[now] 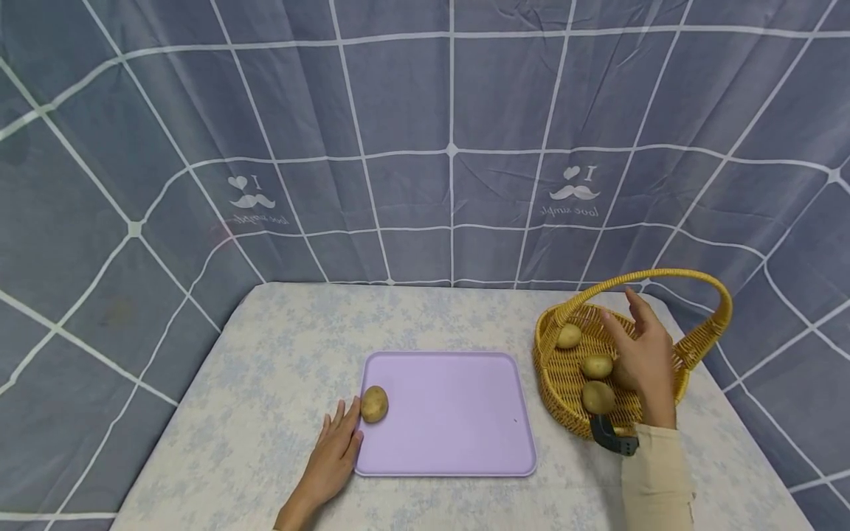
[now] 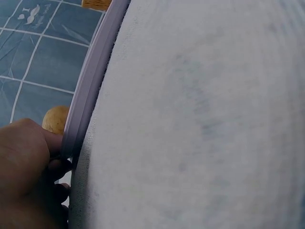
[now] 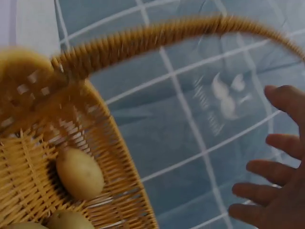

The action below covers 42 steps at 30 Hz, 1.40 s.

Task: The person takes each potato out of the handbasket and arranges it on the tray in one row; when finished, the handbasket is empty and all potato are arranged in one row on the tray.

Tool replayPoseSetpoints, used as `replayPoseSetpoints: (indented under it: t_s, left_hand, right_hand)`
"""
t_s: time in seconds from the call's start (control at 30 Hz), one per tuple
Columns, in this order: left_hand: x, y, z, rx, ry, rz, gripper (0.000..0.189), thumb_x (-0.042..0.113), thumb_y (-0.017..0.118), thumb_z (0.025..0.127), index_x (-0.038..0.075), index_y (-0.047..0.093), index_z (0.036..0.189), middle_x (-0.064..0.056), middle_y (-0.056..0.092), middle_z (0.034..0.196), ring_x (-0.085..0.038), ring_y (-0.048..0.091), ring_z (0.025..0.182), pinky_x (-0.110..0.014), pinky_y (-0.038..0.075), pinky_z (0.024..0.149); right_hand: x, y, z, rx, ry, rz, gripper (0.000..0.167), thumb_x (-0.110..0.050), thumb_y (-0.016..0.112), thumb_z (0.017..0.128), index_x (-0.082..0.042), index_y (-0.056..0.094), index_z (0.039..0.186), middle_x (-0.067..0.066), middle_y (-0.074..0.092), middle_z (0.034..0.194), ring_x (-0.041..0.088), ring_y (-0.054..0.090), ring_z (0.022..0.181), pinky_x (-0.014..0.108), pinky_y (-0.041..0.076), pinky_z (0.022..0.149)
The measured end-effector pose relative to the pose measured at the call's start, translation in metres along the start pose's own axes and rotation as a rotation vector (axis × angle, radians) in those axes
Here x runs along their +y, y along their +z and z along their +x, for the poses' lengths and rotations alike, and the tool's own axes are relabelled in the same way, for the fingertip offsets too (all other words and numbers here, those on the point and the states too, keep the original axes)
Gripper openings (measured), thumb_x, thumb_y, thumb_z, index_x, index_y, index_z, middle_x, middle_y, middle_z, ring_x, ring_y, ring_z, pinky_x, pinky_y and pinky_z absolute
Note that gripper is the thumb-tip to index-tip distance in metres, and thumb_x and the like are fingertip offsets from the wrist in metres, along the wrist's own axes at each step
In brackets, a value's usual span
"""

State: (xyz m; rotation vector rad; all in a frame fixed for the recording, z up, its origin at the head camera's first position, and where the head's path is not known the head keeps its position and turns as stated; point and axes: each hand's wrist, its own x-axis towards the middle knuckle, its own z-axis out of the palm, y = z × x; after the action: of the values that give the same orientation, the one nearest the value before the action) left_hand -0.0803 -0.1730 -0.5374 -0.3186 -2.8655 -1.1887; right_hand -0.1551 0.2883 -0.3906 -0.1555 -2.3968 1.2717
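Note:
A lilac rectangular tray (image 1: pixel 451 417) lies flat on the table. One potato (image 1: pixel 375 404) sits inside its left edge. My left hand (image 1: pixel 332 450) rests against that edge with fingers extended; in the left wrist view the thumb is right by the tray's rim (image 2: pixel 86 90) and the potato (image 2: pixel 55 119) shows behind it. To the right stands a yellow wicker basket (image 1: pixel 554 394) with several potatoes (image 1: pixel 598 397) in it. My right hand (image 1: pixel 647 354), fingers spread and holding nothing, is over the basket beneath its arched handle (image 1: pixel 654 273), partly hiding one potato.
A pale cloth with a faint blue pattern covers the table (image 1: pixel 279 354). Behind and beside it hangs a grey-blue curtain (image 1: pixel 398 96) with white grid lines. The tall basket handle (image 3: pixel 157 36) arches across the right wrist view. A black strap (image 1: pixel 611 436) juts from the right wrist.

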Motion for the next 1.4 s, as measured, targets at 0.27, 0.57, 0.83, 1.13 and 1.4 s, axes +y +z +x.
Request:
replayPoseSetpoints:
  t_s: [0.27,0.57,0.83,1.13,1.4]
  left_hand:
    - [-0.001,0.000,0.000,0.010,0.004,-0.002,0.053,0.010,0.046,0.100,0.000,0.027,0.149,-0.017,0.030,0.153,-0.040,0.015,0.144,-0.048,-0.003,0.119]
    - [-0.001,0.002,-0.001,0.005,-0.001,-0.013,0.054,0.011,0.046,0.101,0.000,0.026,0.150,-0.017,0.029,0.153,-0.040,0.013,0.145,-0.045,-0.006,0.119]
    - [0.001,0.001,-0.001,0.009,0.003,-0.019,0.054,0.011,0.046,0.101,-0.001,0.025,0.149,-0.018,0.029,0.153,-0.040,0.013,0.144,-0.050,-0.003,0.118]
    - [0.000,0.002,0.000,0.001,-0.001,-0.017,0.053,0.012,0.045,0.101,-0.001,0.025,0.149,-0.018,0.028,0.153,-0.040,0.012,0.145,-0.051,-0.003,0.118]
    - [-0.002,0.003,0.000,0.002,0.010,-0.005,0.053,0.012,0.045,0.101,-0.001,0.026,0.149,-0.017,0.029,0.153,-0.040,0.013,0.144,-0.047,-0.005,0.119]
  right_hand:
    - [0.027,0.020,0.038,-0.190,0.148,0.070,0.077,-0.044,0.054,0.095,-0.007,0.021,0.153,0.020,0.019,0.157,0.043,0.019,0.142,0.059,0.026,0.112]
    - [0.054,0.046,0.048,-0.448,0.173,-0.167,0.068,-0.038,0.052,0.099,0.007,0.032,0.145,0.036,0.033,0.143,0.052,0.035,0.128,0.061,0.039,0.100]
    - [0.059,0.055,0.049,-0.535,0.161,-0.238,0.062,-0.021,0.061,0.094,0.008,0.035,0.143,0.037,0.037,0.140,0.053,0.039,0.124,0.062,0.037,0.100]
    - [0.071,0.061,0.050,-0.523,0.086,-0.323,0.058,-0.014,0.065,0.091,0.008,0.040,0.139,0.034,0.040,0.139,0.053,0.040,0.123,0.063,0.036,0.101]
    - [0.073,0.062,0.047,-0.500,0.059,-0.332,0.054,-0.013,0.066,0.090,0.009,0.045,0.136,0.034,0.050,0.128,0.045,0.054,0.106,0.051,0.047,0.084]
